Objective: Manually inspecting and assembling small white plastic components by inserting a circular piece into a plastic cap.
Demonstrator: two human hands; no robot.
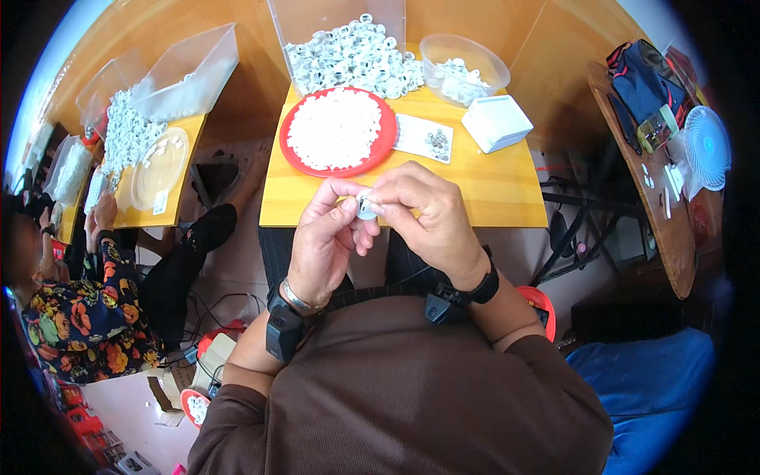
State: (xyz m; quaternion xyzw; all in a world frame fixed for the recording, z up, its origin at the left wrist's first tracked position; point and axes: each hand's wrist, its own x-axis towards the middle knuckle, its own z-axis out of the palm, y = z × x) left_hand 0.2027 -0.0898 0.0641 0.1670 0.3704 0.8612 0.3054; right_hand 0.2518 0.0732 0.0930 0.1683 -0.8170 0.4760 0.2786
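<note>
My left hand (321,237) pinches a small round white plastic part (365,209) with a dark slot between thumb and fingers. The fingertips of my right hand (431,210) close on the upper edge of the same part. Whether they also hold a smaller piece is too fine to tell. Both hands are just off the table's front edge. Beyond them a red plate (389,136) is heaped with small white pieces (334,127). Beside it lies a white card (412,136) bearing several small metallic bits (436,140).
At the back of the yellow table (491,190) are a pile of grey-white round parts (348,59), a clear tub (492,59) and stacked white trays (500,123). A co-worker (95,317) sits at another table on the left. A wooden table (645,202) stands right.
</note>
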